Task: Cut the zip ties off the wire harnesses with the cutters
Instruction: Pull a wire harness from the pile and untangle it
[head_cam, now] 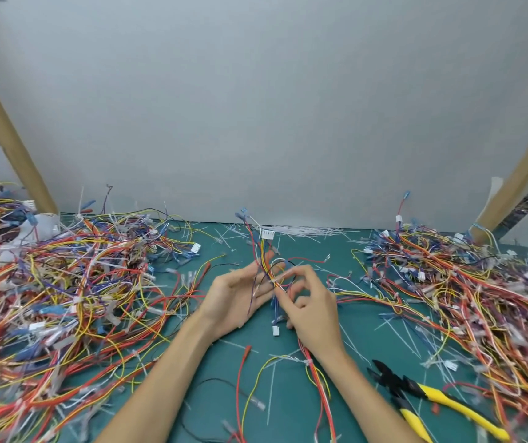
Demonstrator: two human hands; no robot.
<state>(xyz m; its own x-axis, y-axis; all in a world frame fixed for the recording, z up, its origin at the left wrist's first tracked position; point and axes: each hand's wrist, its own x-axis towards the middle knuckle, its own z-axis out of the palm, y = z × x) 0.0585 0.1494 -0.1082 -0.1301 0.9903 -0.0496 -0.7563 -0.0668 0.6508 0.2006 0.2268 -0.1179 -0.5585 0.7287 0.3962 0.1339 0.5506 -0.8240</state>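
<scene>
Two hands over green mat (217,369): left hand (240,295) released, fingers extended beneath one wire harness (268,234); right hand (310,303) pinching its wires. Yellow-handled cutters (432,398) lying untouched, near right. Left harness pile (64,282), right harness pile (464,282). Loose zip ties (304,231) along wall.

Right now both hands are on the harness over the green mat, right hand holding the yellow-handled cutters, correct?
No. The head view shows the yellow-handled cutters lying on the green mat, held by neither hand. The left hand and right hand are both on the harness, over the mat.
</scene>
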